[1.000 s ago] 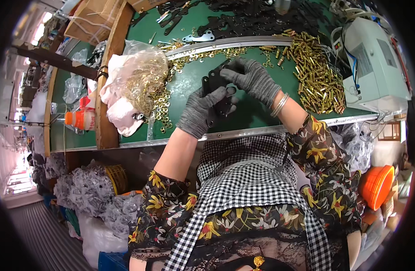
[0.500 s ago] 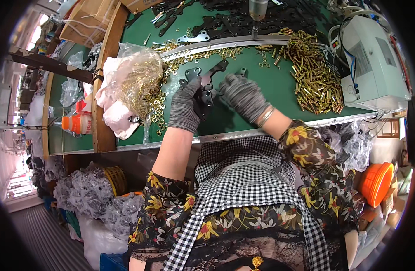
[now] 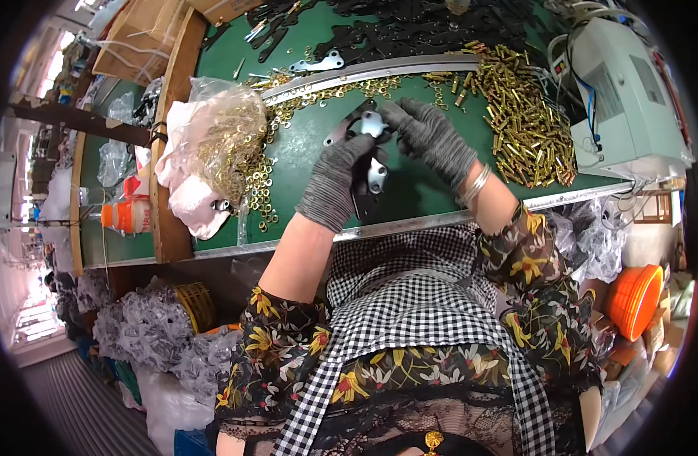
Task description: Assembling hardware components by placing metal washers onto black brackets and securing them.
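Note:
My left hand (image 3: 332,182), in a grey knit glove, is closed around a black metal bracket (image 3: 362,199) above the green worktop (image 3: 303,140). Two shiny rounded plate ends with holes stick out past its fingers, and a dark arm slants up behind them. My right hand (image 3: 439,143), gloved alike, has its fingers curled in at the upper end of the same bracket. Its fingertips meet the piece beside the upper shiny end; the exact grip is partly hidden. How many plates make up the held piece I cannot tell.
Brass-coloured pins (image 3: 520,114) are heaped at right by a grey machine box (image 3: 626,95). Small brass rings (image 3: 259,182) spill from a plastic bag (image 3: 231,125) at left. Beyond a metal rail (image 3: 372,70) lie black plates (image 3: 425,36). A wooden divider (image 3: 166,213) stands at left.
The bracket in my left hand has turned, bringing shiny plate ends into sight. My right hand, apart from it before, has come up against its upper end. The view has shifted slightly.

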### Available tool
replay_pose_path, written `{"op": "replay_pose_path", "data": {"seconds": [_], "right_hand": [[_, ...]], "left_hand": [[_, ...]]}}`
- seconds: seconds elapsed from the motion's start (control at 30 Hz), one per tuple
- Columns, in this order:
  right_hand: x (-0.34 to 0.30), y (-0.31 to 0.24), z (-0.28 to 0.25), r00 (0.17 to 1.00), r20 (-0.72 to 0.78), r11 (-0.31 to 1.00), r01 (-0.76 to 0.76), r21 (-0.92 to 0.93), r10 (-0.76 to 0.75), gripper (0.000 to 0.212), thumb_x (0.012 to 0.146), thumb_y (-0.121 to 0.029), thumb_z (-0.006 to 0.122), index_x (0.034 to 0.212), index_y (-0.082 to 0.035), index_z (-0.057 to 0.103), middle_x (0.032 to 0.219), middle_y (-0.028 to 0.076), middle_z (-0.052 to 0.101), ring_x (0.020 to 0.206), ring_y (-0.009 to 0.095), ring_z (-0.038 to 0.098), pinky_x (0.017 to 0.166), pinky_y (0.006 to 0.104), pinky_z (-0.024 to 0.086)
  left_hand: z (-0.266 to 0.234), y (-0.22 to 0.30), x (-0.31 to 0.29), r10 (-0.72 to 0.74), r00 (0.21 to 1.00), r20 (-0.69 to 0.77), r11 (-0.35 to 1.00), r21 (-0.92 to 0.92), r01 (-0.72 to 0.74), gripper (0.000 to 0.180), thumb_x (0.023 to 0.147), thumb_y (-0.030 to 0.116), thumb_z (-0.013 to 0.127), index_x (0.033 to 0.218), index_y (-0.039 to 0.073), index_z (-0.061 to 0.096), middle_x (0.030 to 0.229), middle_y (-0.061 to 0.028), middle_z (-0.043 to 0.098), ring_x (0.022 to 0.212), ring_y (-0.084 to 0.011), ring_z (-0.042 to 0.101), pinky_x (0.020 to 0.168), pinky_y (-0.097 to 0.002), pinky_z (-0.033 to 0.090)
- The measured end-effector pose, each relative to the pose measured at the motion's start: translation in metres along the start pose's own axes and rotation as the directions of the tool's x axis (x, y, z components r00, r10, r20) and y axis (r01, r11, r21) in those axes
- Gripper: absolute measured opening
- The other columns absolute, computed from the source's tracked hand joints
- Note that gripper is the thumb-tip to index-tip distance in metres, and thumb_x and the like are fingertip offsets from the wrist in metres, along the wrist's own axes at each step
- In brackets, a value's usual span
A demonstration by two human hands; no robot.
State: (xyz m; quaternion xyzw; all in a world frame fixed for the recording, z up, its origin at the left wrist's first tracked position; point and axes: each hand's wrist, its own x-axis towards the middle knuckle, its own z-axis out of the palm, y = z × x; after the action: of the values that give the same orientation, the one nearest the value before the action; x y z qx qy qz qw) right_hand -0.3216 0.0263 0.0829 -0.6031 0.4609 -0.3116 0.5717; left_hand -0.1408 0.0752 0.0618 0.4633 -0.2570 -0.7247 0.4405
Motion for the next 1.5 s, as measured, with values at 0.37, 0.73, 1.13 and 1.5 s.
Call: {"op": "replay_pose_path", "data": {"seconds": [0.37, 0.73, 1.13, 1.5], "right_hand": [[-0.012, 0.016, -0.043, 0.678, 0.009, 0.487, 0.538, -0.688, -0.735, 0.020, 0.086, -0.024, 0.069, 0.099, -0.009, 0.066, 0.088, 0.007, 0.064, 0.076, 0.024, 0.065, 0.062, 0.0339, 0.054], [-0.039, 0.063, 0.021, 0.825, 0.274, 0.297, 0.456, -0.839, -0.495, 0.025, 0.081, -0.022, 0.066, 0.103, -0.010, 0.066, 0.107, 0.008, 0.062, 0.096, 0.025, 0.063, 0.077, 0.0373, 0.053], [-0.053, 0.005, -0.001, 0.977, 0.152, 0.909, -0.195, 0.369, 0.148, 0.041, 0.096, -0.042, 0.057, 0.106, -0.002, 0.061, 0.089, 0.007, 0.068, 0.070, 0.015, 0.065, 0.064, 0.0280, 0.055], [-0.055, 0.018, -0.027, 0.987, -0.033, 0.872, -0.120, 0.474, 0.155, 0.030, 0.095, -0.028, 0.062, 0.111, -0.002, 0.063, 0.090, 0.004, 0.067, 0.066, 0.008, 0.062, 0.059, 0.0209, 0.051]], "left_hand": [[0.008, 0.005, 0.016, 0.041, 0.965, -0.259, 0.989, -0.125, -0.076, 0.035, 0.097, 0.036, 0.057, 0.109, 0.003, 0.058, 0.077, -0.0011, 0.055, 0.059, -0.0091, 0.049, 0.043, -0.0207, 0.040], [-0.011, 0.003, 0.016, 0.104, 0.973, -0.204, 0.844, -0.499, -0.195, 0.032, 0.101, 0.036, 0.049, 0.106, 0.005, 0.056, 0.079, -0.0034, 0.053, 0.060, -0.0114, 0.047, 0.043, -0.0217, 0.039], [0.015, -0.001, 0.028, 0.285, 0.958, 0.043, 0.804, -0.554, -0.214, 0.046, 0.100, 0.041, 0.047, 0.120, 0.000, 0.057, 0.110, -0.0169, 0.061, 0.091, -0.0270, 0.059, 0.087, -0.0433, 0.053], [0.039, -0.011, 0.022, 0.467, 0.882, 0.065, 0.884, -0.013, -0.468, 0.051, 0.090, 0.049, 0.063, 0.120, 0.007, 0.060, 0.098, -0.0048, 0.060, 0.083, -0.0112, 0.053, 0.080, -0.0285, 0.051]]}}
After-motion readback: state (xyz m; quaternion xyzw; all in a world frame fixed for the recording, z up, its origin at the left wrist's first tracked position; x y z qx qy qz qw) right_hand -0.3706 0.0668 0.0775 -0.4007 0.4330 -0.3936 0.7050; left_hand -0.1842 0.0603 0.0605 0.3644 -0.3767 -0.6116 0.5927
